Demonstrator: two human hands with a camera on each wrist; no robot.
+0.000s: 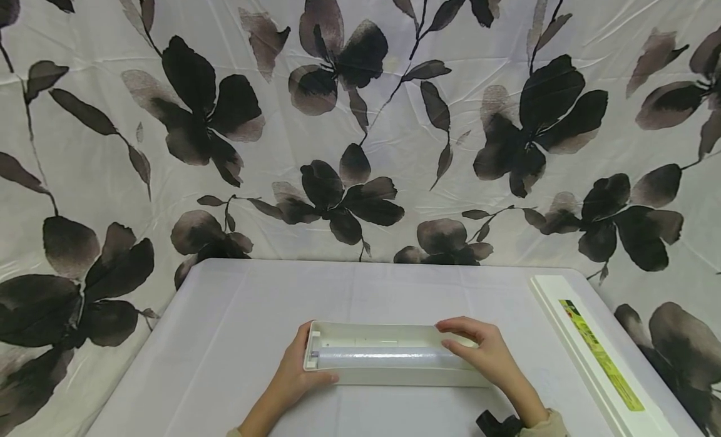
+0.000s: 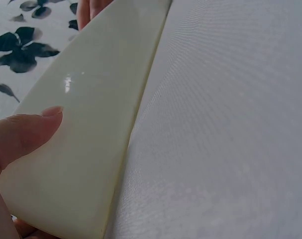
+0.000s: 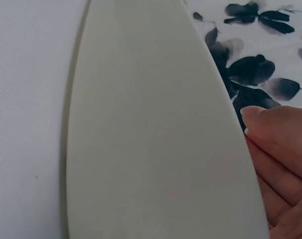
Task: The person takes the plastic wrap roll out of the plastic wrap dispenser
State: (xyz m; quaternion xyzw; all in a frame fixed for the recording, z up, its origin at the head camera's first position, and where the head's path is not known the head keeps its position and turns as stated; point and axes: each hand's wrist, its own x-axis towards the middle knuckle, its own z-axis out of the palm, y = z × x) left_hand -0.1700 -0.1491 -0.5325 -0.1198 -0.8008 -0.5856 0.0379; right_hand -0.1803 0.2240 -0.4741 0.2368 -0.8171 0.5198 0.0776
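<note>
A long white cling film dispenser box (image 1: pixel 405 377) lies on the table with its top off. Inside it runs a roll of clear film (image 1: pixel 388 357). My left hand (image 1: pixel 301 362) grips the box's left end, its thumb on the front wall; in the left wrist view that thumb (image 2: pixel 29 129) presses the smooth side. Over the right end of the open box is my right hand (image 1: pixel 484 349), thumb and forefinger apart near the roll and back rim. The right wrist view shows its thumb (image 3: pixel 275 132) beside the rim; whether it touches film cannot be seen.
A long white lid (image 1: pixel 574 337) with a yellow-green label (image 1: pixel 603 355) lies along the table's right side. White cloth covers the table (image 1: pixel 253 312). A flowered curtain (image 1: pixel 422 143) hangs behind. A black object (image 1: pixel 498 424) is by my right wrist.
</note>
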